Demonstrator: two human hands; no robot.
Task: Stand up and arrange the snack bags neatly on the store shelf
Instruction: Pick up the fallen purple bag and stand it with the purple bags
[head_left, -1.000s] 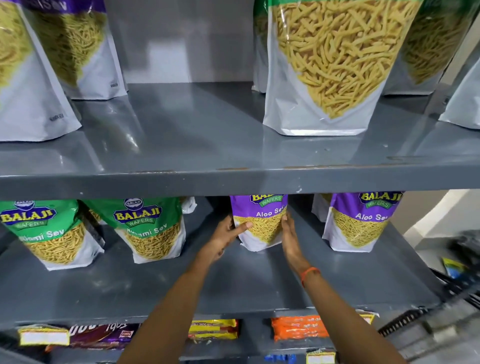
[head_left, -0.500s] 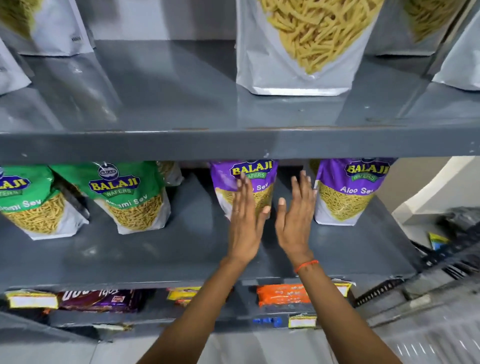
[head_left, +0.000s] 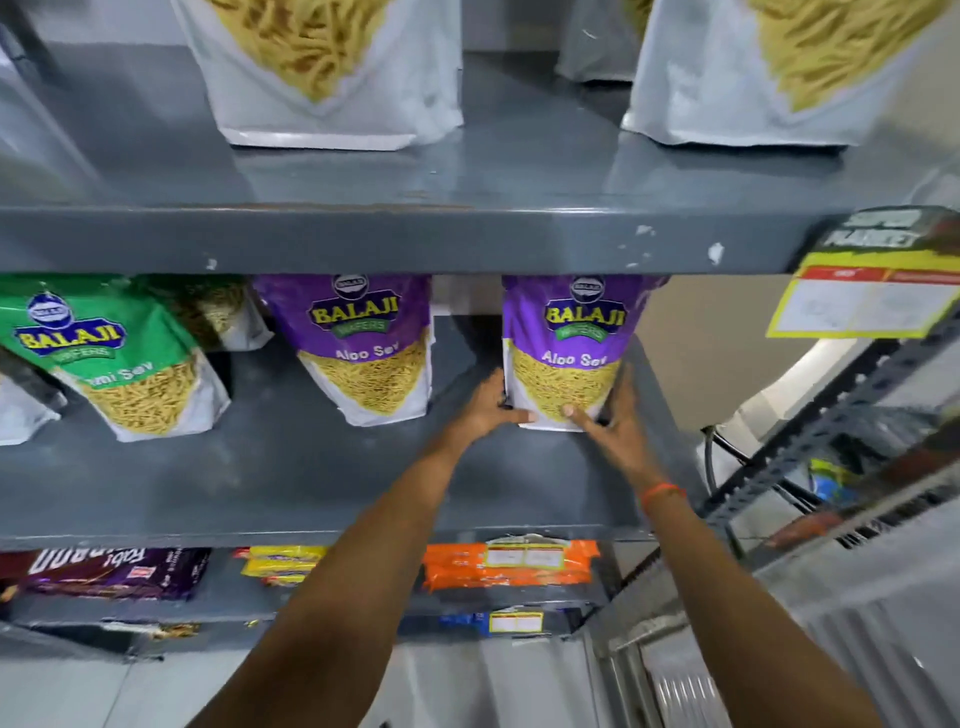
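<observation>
Two purple Aloo Sev bags stand upright on the grey middle shelf (head_left: 291, 483). Both my hands hold the right purple bag (head_left: 569, 343) at its base: my left hand (head_left: 485, 410) grips its left edge with the thumb across the front bottom, and my right hand (head_left: 613, 421) grips its right edge, thumb on the front. The other purple bag (head_left: 369, 348) stands free to the left. A green sev bag (head_left: 119, 358) leans at the shelf's left, with another bag behind it.
White see-through sev pouches (head_left: 322, 67) stand on the upper shelf (head_left: 415, 239). The lower shelf holds orange packets (head_left: 509, 564), yellow packets (head_left: 283, 564) and a dark purple pack (head_left: 109, 571). A yellow price tag (head_left: 867, 299) hangs at right beside a metal rack (head_left: 831, 441).
My hands left the left purple bag, moved right with fingers spread, and now grip the right purple bag at its base. The view shifted right and down.
</observation>
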